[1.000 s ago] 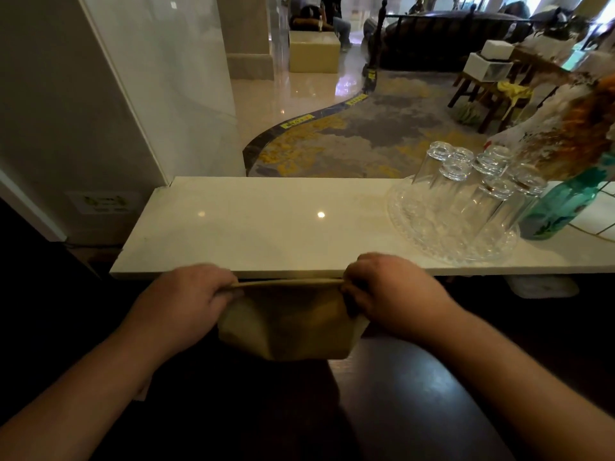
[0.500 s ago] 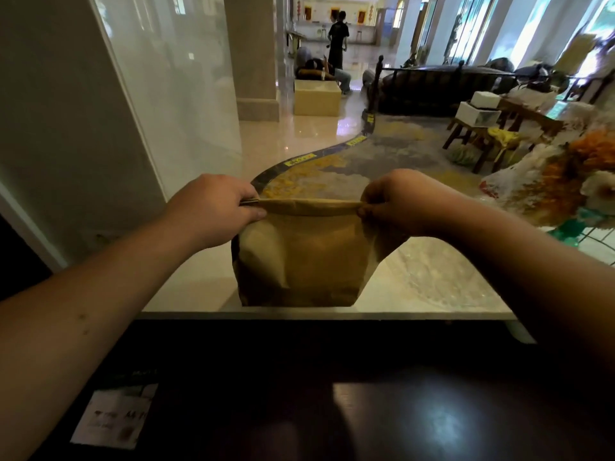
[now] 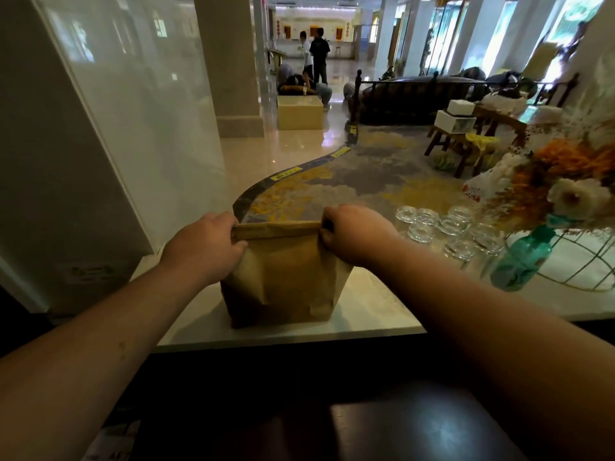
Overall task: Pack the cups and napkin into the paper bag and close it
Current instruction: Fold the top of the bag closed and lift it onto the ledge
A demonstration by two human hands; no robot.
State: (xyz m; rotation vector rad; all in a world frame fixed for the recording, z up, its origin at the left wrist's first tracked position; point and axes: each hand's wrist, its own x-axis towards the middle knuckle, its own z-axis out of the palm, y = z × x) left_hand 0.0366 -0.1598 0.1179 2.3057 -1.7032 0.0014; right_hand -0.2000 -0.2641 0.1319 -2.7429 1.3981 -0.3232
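Note:
A brown paper bag [image 3: 283,277] stands upright on the white marble counter [image 3: 376,311], its top folded over flat. My left hand [image 3: 203,247] pinches the left end of the folded top. My right hand [image 3: 352,236] grips the right end. The bag's contents are hidden, so no cups or napkin show inside it. Several clear glass cups [image 3: 442,232] stand upside down on the counter to the right of the bag.
A teal glass vase [image 3: 519,261] with orange and white flowers [image 3: 559,181] sits at the right, inside a wire frame. A dark lower desk surface [image 3: 399,424] lies in front of the counter. Beyond the counter is a lobby with people far back.
Both hands have lifted the bag from below the counter's edge up onto the marble counter, where it now rests. The view has tilted upward toward the lobby.

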